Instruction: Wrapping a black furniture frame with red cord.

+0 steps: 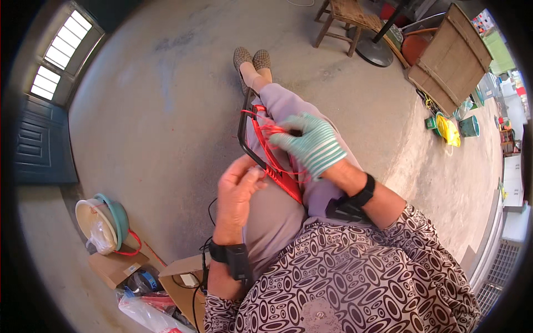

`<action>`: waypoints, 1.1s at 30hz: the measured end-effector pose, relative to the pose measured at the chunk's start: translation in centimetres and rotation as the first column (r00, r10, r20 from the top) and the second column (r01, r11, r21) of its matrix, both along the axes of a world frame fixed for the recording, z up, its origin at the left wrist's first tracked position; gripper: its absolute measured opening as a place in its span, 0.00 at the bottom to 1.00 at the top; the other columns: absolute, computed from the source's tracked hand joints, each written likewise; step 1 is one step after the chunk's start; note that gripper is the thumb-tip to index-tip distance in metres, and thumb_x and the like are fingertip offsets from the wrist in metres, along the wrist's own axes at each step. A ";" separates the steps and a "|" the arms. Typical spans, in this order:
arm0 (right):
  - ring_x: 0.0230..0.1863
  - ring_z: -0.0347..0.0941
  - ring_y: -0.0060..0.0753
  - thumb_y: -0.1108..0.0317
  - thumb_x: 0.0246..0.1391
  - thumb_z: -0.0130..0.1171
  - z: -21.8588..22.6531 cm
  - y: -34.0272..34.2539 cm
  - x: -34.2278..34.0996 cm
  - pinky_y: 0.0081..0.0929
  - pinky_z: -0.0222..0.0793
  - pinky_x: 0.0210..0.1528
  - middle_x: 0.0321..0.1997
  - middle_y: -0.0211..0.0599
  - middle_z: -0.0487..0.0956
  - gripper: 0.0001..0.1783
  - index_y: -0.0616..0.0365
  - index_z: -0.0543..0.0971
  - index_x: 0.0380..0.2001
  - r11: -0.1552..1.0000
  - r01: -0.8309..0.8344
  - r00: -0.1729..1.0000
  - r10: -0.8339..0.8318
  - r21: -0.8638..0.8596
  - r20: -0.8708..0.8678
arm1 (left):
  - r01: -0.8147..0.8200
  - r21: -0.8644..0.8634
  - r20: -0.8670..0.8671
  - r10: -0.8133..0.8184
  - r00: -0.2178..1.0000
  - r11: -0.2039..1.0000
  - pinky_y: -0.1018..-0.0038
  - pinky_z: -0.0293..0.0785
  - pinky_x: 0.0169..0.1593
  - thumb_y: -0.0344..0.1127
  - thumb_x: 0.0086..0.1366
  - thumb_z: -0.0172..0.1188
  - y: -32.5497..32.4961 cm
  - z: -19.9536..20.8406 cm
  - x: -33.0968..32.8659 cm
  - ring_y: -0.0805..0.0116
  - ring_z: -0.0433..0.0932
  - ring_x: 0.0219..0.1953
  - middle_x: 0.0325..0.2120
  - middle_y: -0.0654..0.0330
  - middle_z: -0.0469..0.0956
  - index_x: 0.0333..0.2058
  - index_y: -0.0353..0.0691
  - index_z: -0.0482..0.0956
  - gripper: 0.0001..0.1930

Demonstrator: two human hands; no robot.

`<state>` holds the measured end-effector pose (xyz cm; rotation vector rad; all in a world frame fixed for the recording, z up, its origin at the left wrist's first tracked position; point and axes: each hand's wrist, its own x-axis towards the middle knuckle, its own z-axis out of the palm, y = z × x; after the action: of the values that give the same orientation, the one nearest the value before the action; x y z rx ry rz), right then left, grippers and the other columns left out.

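A black tubular frame (242,130) with rounded corners lies across my lap. Red cord is wound in tight rows (287,186) along one side of it. My bare left hand (234,191) is at the frame's near left corner, thumb and fingers pinched together where the cord wraps the bar. My right hand (313,145), in a green-and-white striped glove, is closed around a loose bunch of red cord (271,130) over the middle of the frame. Strands hang from it toward the wound rows. The gloved fingertips are partly hidden by the cord.
Nested basins (117,216) and an open cardboard box (180,288) stand at my left. A wooden stool (340,23), a round black stand base (374,53) and a leaning wooden board (451,60) are at the far right, with a green bucket (469,126) nearby.
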<state>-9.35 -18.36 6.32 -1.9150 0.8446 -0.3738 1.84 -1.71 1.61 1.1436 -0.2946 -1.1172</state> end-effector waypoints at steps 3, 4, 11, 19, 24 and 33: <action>0.31 0.76 0.32 0.66 0.50 0.63 -2.1 2.2 0.7 0.26 0.72 0.38 0.29 0.42 0.79 0.16 0.64 0.78 0.41 0.990 0.004 0.993 -0.020 0.138 0.119 | 0.026 0.033 0.050 -0.028 0.998 0.999 0.81 0.73 0.33 0.33 0.66 0.55 -1.2 -0.4 -1.4 0.79 0.74 0.30 0.34 0.64 0.78 0.48 0.35 0.76 0.14; 0.32 0.76 0.30 0.68 0.51 0.62 -2.5 2.5 0.8 0.25 0.72 0.39 0.30 0.41 0.79 0.17 0.65 0.76 0.44 0.973 -0.032 0.974 -0.022 0.230 0.225 | 0.022 0.033 0.049 -0.024 0.999 0.999 0.81 0.73 0.33 0.33 0.66 0.55 -1.2 -0.5 -1.3 0.79 0.74 0.30 0.34 0.64 0.78 0.48 0.35 0.76 0.14; 0.39 0.76 0.27 0.75 0.51 0.59 -0.1 0.6 -1.7 0.23 0.73 0.45 0.40 0.42 0.79 0.20 0.66 0.72 0.49 0.966 -0.046 0.963 -0.024 0.254 0.268 | -0.069 0.014 -0.066 0.069 0.995 0.998 0.81 0.73 0.32 0.31 0.66 0.54 0.1 -1.6 0.0 0.78 0.75 0.31 0.34 0.63 0.78 0.44 0.36 0.76 0.10; 0.47 0.75 0.30 0.81 0.51 0.53 0.0 1.6 -1.1 0.24 0.71 0.50 0.45 0.40 0.78 0.23 0.63 0.69 0.53 0.943 -0.250 0.968 0.237 0.218 0.083 | -0.017 -0.026 -0.189 0.012 0.982 1.000 0.79 0.74 0.36 0.32 0.66 0.54 -0.9 -0.3 -0.7 0.77 0.75 0.36 0.37 0.63 0.76 0.43 0.39 0.75 0.08; 0.47 0.76 0.32 0.78 0.50 0.57 -1.3 2.1 -1.2 0.27 0.71 0.50 0.41 0.41 0.79 0.23 0.62 0.69 0.52 0.846 -0.262 0.950 0.141 0.464 0.280 | -0.031 0.094 -0.182 0.048 0.982 0.995 0.76 0.74 0.35 0.34 0.66 0.55 -0.3 -2.0 0.2 0.77 0.74 0.35 0.37 0.64 0.76 0.47 0.40 0.74 0.12; 0.52 0.72 0.47 0.63 0.40 0.68 5.4 0.0 1.3 0.30 0.64 0.57 0.51 0.50 0.72 0.27 0.58 0.74 0.45 0.703 -0.083 0.953 0.264 -0.706 0.151 | -0.302 -0.248 -0.096 0.287 0.953 0.921 0.79 0.68 0.26 0.44 0.67 0.51 4.6 10.5 2.8 0.75 0.71 0.28 0.25 0.63 0.72 0.52 0.37 0.65 0.20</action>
<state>-8.06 -18.32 11.75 -2.5496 0.3526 -0.8896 4.67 2.90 12.07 0.8854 -0.2085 -0.8160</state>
